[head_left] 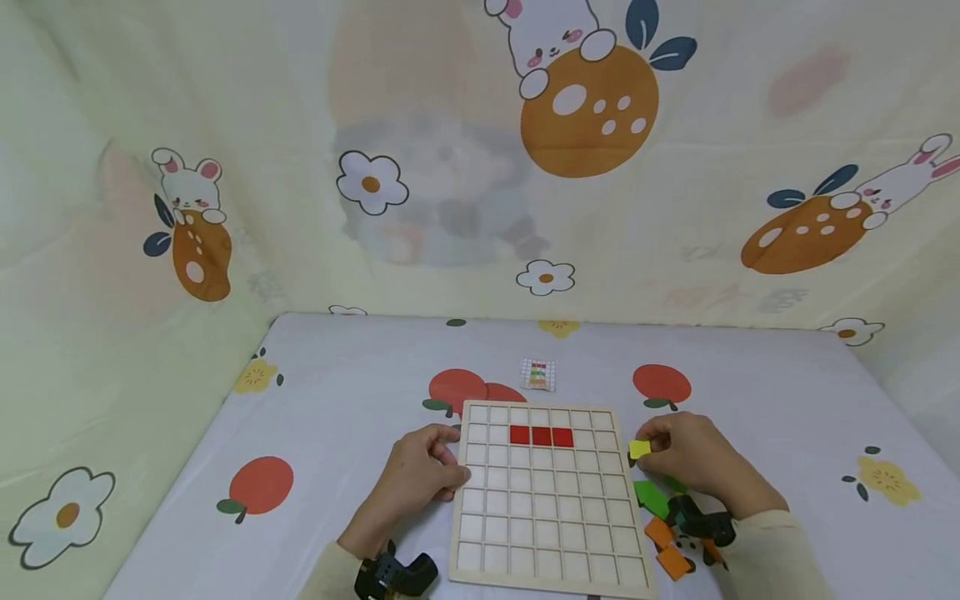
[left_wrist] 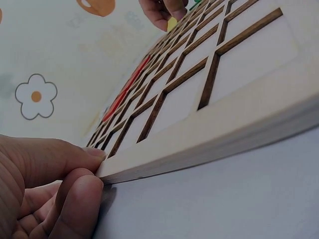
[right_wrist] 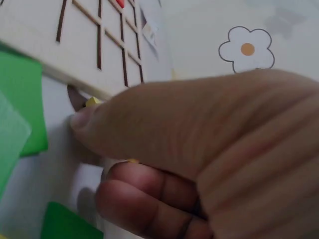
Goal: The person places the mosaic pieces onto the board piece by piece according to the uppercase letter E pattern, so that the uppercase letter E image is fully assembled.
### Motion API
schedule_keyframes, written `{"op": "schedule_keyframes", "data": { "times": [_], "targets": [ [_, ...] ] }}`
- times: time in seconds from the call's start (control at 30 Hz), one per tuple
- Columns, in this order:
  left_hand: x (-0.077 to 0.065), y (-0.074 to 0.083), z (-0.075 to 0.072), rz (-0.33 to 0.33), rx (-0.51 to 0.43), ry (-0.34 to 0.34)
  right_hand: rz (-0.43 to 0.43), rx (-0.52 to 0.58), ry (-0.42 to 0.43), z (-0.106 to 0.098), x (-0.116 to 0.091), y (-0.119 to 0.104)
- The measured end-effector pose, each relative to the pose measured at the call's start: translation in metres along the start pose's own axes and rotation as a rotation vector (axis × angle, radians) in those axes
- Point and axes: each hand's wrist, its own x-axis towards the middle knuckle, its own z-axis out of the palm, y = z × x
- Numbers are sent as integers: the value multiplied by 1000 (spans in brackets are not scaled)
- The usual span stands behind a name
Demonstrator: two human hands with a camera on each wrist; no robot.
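A wooden grid board [head_left: 551, 500] lies on the table, with three red square tiles [head_left: 541, 436] side by side in its second row from the far edge. My left hand [head_left: 420, 468] grips the board's left edge; the left wrist view has the thumb [left_wrist: 92, 153] on the frame and curled fingers against its side. Off the board's right edge, my right hand [head_left: 690, 450] pinches a yellow tile [head_left: 640, 449] between thumb and fingers. In the right wrist view the thumb hides most of that yellow tile [right_wrist: 92, 102].
Loose green tiles [head_left: 652, 500] and orange tiles [head_left: 672, 562] lie right of the board, partly under my right wrist. Beyond its far edge sits a small card [head_left: 538, 375] with a coloured grid pattern. A printed curtain [head_left: 442, 83] hangs behind the table.
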Motion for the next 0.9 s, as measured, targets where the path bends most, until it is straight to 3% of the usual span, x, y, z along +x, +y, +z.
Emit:
{"op": "schedule_keyframes", "data": {
  "times": [0.23, 0.37, 0.63, 0.9],
  "targets": [
    [-1, 1, 1, 1, 11, 4, -37, 103, 75, 7, -2, -15],
    [-1, 1, 1, -5, 23, 17, -50, 179, 59, 15, 2, -31],
    [-1, 0, 0, -4, 43, 32, -56, 162, 18, 37, 17, -58],
    [-1, 0, 0, -4, 41, 27, -137, 155, 20, 52, 21, -77]
  ]
}}
